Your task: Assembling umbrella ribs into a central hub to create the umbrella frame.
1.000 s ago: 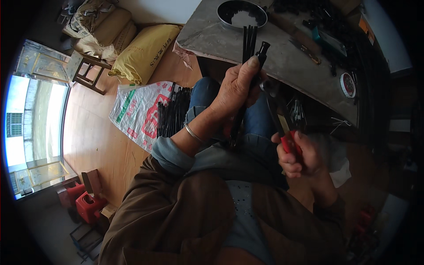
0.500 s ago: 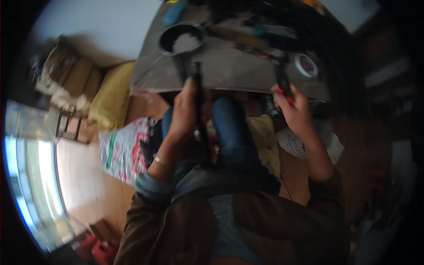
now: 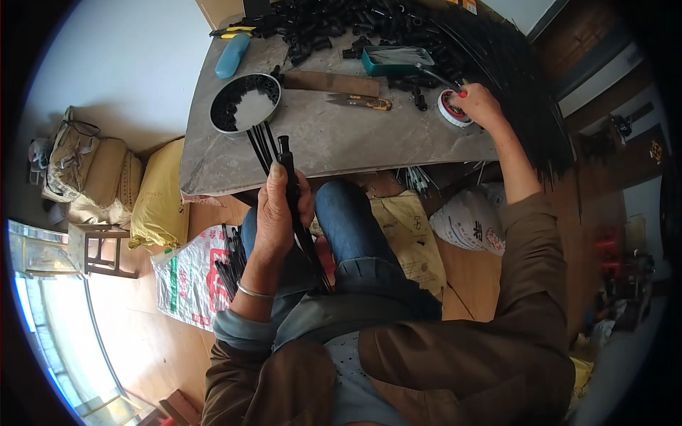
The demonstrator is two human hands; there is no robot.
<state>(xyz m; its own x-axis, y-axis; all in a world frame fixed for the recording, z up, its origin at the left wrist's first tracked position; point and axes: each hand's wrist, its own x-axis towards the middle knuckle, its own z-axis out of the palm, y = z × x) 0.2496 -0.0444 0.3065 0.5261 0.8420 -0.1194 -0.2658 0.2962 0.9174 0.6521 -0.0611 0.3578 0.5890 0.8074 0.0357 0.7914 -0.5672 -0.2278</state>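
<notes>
My left hand (image 3: 277, 206) is closed round several thin black rods (image 3: 261, 142) and a black tubular fitting (image 3: 284, 145), held upright over my lap at the table's front edge. The rods' upper ends reach the rim of a round metal pan (image 3: 217, 113), which holds small black pieces and pale granules. My right hand (image 3: 477, 106) is over a small round white tub (image 3: 455, 117) with a red rim. It grips a dark tool with red on its handle, apparently pliers (image 3: 435, 75), pointing away to the left. My fingertips at the tub are partly hidden.
On the grey table (image 3: 327, 145) lie a utility knife (image 3: 362, 101), a brown strip (image 3: 330, 83), a green box of pale thin strips (image 3: 398, 60) and a blue case (image 3: 232, 57). Black fittings (image 3: 320, 28) heap at the back. Long black rods (image 3: 511, 85) cover the right side.
My right hand has moved forward from the table's front edge to the white tub, with the tool still in it. My left hand keeps its hold and sits slightly lower in view.
</notes>
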